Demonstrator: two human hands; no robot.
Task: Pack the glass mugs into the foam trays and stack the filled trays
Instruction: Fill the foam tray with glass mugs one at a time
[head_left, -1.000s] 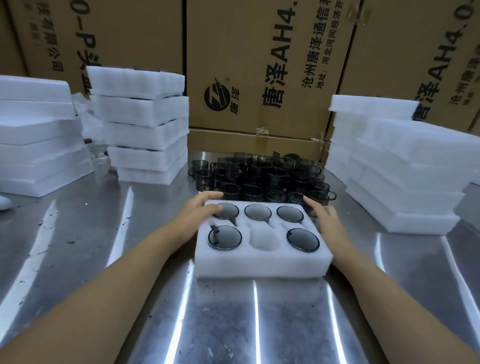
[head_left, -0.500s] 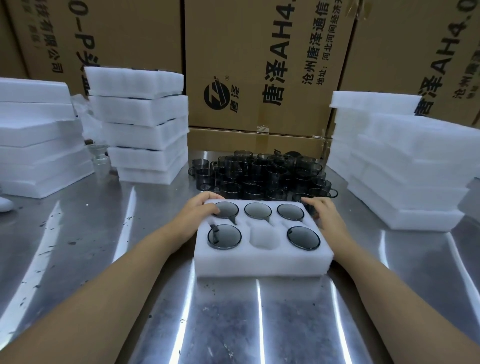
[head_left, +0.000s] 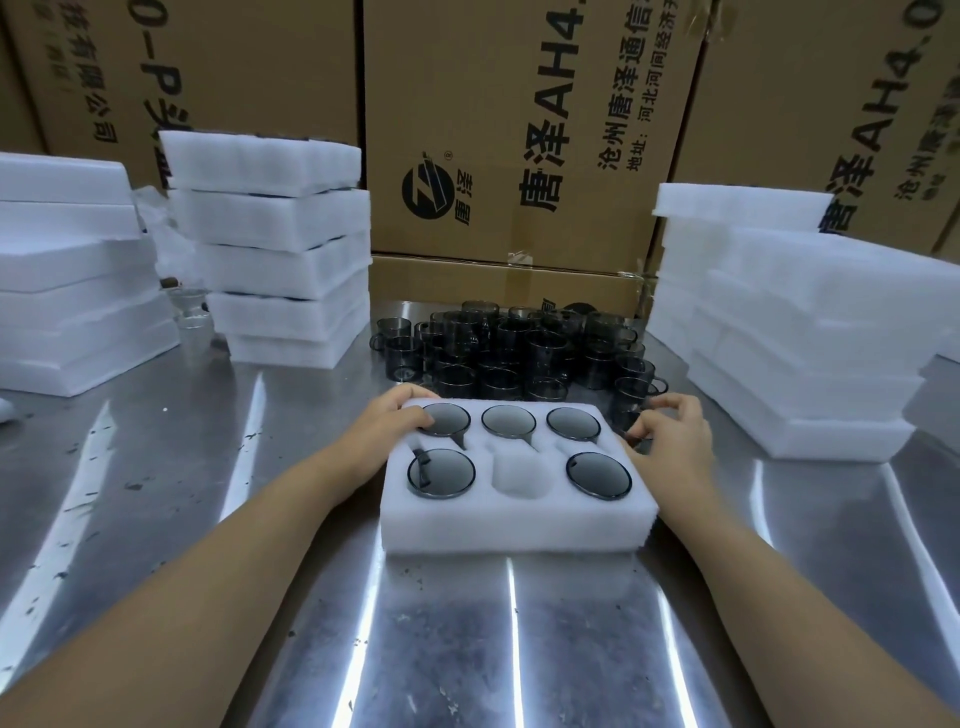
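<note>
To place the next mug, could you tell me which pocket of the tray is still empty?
The middle pocket of the near row; it shows bare white foam, while the other five hold dark mugs.

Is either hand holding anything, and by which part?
Right hand pinches a loose glass mug by its near side, possibly the handle; left hand only rests on the foam tray.

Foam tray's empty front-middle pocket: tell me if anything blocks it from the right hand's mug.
Nothing visible does. The empty pocket is open; the right hand pinches a mug beside the right edge of the foam tray. The packed mug between sits sunk in foam; the left hand rests at the back-left corner.
</note>
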